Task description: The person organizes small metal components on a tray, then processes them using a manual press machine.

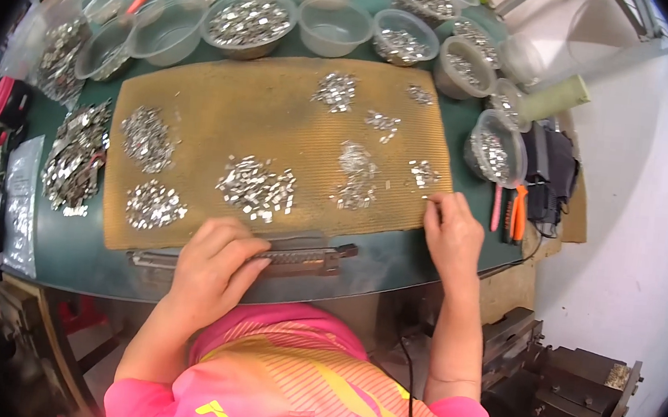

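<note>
My left hand (220, 262) lies over a long, narrow metal fixture (301, 260) at the table's front edge, its thumb and fingers closed on the bar. A row of small parts seems to sit along the top of the fixture. At the right edge of the ribbed tan mat (224, 93), my right hand (454, 232) is pinched, and a tiny bright piece shows at its fingertips; whether it is held I cannot make out. The nearest heap to that hand is a small pile of silvery metal pieces (423, 174). A larger pile of flat metal pieces (255, 188) lies beyond my left hand.
Clear plastic bowls (334, 27), several with metal pieces, line the back and right. A big metal heap (75, 155) lies left of the mat, beside a plastic bag (22, 207). Orange-handled pliers (519, 213) lie at the right. A dark machine (573, 392) stands below right.
</note>
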Available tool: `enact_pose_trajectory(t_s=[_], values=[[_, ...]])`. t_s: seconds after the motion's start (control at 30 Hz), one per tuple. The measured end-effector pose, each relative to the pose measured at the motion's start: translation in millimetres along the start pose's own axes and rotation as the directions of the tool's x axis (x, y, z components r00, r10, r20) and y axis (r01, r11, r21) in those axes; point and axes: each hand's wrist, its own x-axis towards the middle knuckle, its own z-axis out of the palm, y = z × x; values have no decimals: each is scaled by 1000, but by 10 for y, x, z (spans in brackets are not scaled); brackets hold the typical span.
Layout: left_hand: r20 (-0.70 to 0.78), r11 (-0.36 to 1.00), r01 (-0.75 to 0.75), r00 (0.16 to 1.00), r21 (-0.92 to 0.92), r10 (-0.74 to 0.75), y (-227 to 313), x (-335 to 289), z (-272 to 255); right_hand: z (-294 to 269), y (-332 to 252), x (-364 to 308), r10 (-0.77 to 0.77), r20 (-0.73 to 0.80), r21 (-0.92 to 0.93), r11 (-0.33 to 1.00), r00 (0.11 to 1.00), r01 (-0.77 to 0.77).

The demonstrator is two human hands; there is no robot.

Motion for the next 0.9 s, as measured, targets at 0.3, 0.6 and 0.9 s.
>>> enact_pose_trajectory(t_s=[0.3,0.6,0.9], values=[[-49,1000,10,999,-5,-11,-54,-22,-6,-117,-779,-77,-428,59,411,834,902,369],[-88,1000,11,996,-14,-12,-98,-88,-56,34,-1137,-203,-574,98,431,761,813,485],[-167,994,69,984,84,-55,-221,-150,-334,-43,-1130,-86,-506,183,545,765,843,342]])
